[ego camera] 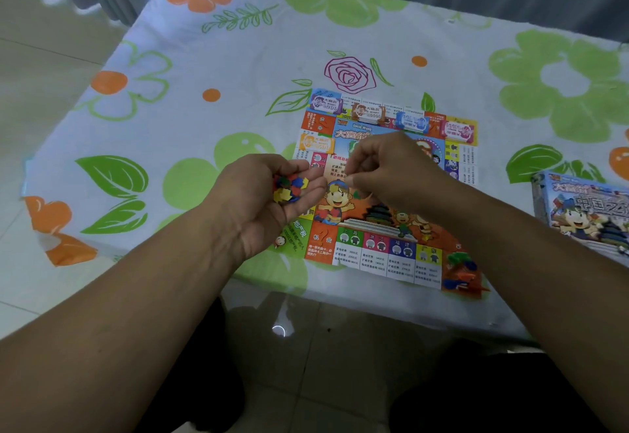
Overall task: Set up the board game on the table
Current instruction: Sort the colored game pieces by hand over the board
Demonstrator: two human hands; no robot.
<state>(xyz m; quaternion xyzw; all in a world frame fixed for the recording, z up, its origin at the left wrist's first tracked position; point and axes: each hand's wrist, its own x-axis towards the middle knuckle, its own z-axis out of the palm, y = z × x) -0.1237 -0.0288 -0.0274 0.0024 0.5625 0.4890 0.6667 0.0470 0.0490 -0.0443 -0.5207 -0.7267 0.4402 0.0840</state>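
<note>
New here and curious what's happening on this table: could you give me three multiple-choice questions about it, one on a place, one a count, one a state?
1. Relative to the board, the game box lies: A) left B) on top C) right.
2. Play-money stacks on the board: A) five B) two C) nine.
3. The left hand: A) lies flat B) holds coloured pieces C) grips the box.
Answers: 1C, it sits off the board's right side; 2A, four along the far edge, one at left; 3B, pieces fill its cupped palm.
</note>
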